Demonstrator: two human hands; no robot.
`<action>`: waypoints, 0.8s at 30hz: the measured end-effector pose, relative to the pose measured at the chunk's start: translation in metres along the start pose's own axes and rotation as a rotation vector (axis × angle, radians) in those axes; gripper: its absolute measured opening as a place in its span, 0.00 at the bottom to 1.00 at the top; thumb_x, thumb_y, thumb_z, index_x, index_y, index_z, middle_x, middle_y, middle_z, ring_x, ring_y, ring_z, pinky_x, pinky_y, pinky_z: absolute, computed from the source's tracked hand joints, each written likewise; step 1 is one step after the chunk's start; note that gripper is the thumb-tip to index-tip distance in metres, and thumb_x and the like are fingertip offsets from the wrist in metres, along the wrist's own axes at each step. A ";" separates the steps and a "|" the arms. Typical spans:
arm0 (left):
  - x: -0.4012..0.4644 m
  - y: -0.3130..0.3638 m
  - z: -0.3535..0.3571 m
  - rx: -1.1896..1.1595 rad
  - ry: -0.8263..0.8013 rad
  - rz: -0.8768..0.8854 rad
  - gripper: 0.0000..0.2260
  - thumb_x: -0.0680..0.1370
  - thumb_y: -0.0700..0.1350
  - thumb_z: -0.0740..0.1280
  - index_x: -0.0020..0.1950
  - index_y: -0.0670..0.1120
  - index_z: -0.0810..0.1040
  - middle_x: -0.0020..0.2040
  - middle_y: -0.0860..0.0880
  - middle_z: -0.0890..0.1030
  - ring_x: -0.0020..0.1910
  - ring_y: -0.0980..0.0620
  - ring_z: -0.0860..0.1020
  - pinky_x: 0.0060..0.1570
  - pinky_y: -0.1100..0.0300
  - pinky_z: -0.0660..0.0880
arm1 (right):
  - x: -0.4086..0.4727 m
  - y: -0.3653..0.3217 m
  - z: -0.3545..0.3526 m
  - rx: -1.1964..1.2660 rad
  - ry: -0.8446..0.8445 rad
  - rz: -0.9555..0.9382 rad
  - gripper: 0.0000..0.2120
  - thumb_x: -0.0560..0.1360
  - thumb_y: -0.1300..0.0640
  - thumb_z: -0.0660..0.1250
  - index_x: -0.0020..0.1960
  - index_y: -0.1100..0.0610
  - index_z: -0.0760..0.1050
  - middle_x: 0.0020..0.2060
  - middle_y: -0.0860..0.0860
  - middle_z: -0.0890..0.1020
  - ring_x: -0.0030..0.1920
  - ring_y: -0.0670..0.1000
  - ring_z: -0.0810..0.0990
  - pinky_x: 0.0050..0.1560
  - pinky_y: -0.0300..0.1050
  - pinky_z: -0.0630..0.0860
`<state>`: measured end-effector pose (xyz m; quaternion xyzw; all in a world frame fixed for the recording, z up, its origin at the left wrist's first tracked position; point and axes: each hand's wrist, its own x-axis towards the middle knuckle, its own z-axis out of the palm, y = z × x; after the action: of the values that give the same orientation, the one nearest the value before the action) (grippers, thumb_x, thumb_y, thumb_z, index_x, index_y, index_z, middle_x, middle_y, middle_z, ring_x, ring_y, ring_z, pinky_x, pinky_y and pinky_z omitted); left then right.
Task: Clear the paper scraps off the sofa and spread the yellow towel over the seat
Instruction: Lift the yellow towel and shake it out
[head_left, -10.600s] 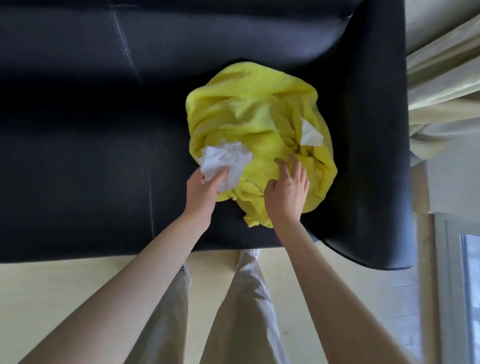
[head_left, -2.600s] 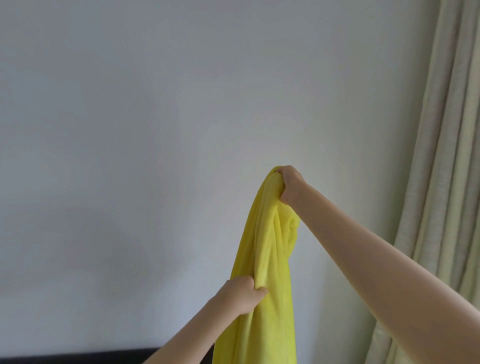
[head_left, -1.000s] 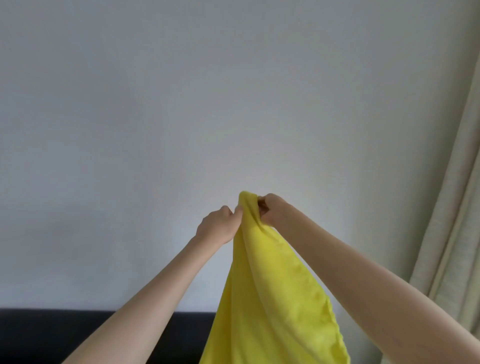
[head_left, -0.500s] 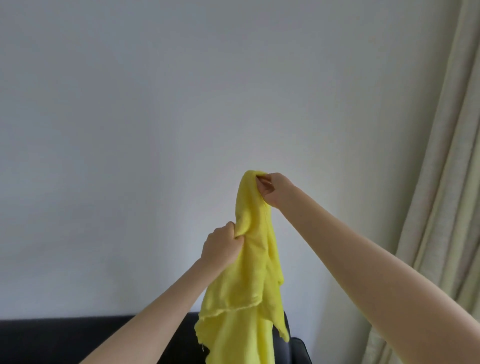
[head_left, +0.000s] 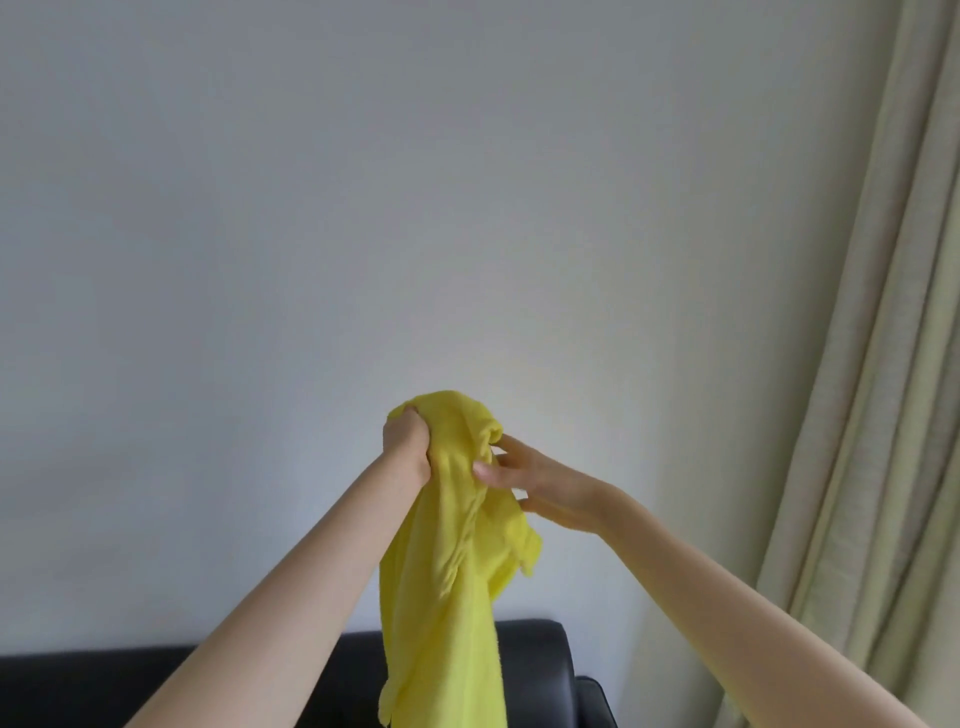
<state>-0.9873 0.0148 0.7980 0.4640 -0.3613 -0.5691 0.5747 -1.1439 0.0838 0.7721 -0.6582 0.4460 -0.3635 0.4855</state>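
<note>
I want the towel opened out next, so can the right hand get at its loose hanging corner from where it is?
Probably yes. The right hand pinches the yellow towel just above that corner, with nothing between them; the left hand grips the bunched top.

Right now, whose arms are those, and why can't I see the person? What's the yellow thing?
The camera sits on the person's head, so you see only their two bare arms reaching out. The yellow thing is a towel, held up in the air in front of a plain wall. The left hand grips its bunched top. The right hand pinches a fold beside it with its fingers. Below is the back of a black sofa; its seat is out of view. A curtain hangs on the right.
</note>
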 end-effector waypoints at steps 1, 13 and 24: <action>0.001 0.001 -0.001 -0.054 -0.030 -0.052 0.17 0.82 0.43 0.54 0.67 0.39 0.73 0.64 0.38 0.76 0.62 0.40 0.75 0.64 0.45 0.71 | 0.000 0.002 0.004 -0.110 0.019 0.006 0.34 0.67 0.46 0.76 0.69 0.45 0.67 0.61 0.47 0.78 0.60 0.47 0.79 0.60 0.48 0.76; -0.009 -0.017 -0.023 0.064 -0.475 0.006 0.50 0.64 0.50 0.78 0.77 0.49 0.50 0.56 0.44 0.80 0.51 0.48 0.82 0.45 0.54 0.78 | 0.028 -0.024 0.004 -0.117 0.426 -0.095 0.11 0.80 0.57 0.58 0.54 0.63 0.76 0.45 0.55 0.80 0.46 0.52 0.78 0.51 0.49 0.76; 0.007 -0.027 -0.045 0.530 -0.273 0.362 0.12 0.77 0.41 0.61 0.59 0.50 0.72 0.53 0.47 0.79 0.48 0.50 0.78 0.46 0.56 0.74 | 0.043 -0.052 -0.008 -0.468 0.684 -0.231 0.10 0.81 0.55 0.54 0.44 0.58 0.69 0.36 0.50 0.73 0.41 0.52 0.71 0.41 0.45 0.67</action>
<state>-0.9531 0.0153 0.7584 0.4449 -0.6466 -0.4011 0.4723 -1.1249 0.0476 0.8259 -0.6377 0.5751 -0.5018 0.1035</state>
